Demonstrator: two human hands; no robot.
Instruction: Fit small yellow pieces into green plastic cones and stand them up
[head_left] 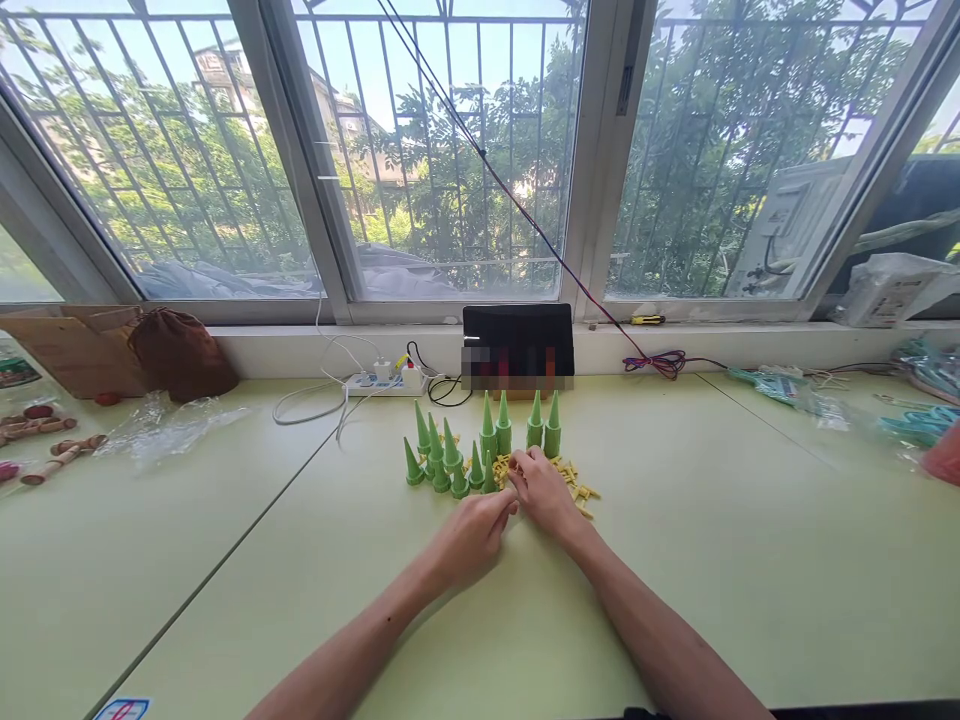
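Four upright, cone-topped green cylinders [553, 442] are standing just beyond the fingers of the right hand [541, 492], any contents hidden. Far left of the left hand [472, 532], a brown cloth drawstring bag [184, 352] is sitting, its contents also hidden. Small yellow stick-like pieces [583, 492] are spreading around the right fingers, which are curving downward; the left fingers are bunching narrowly. Whether either is holding anything, I cannot tell. Beyond the left fingers, roughly eight low green cones [413, 468] are clustering, overlapping; the yellow pieces are lying too thickly for counting.

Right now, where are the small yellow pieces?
In the head view, the yellow pieces lie mostly right of centre, beside the right hand and the green cones.
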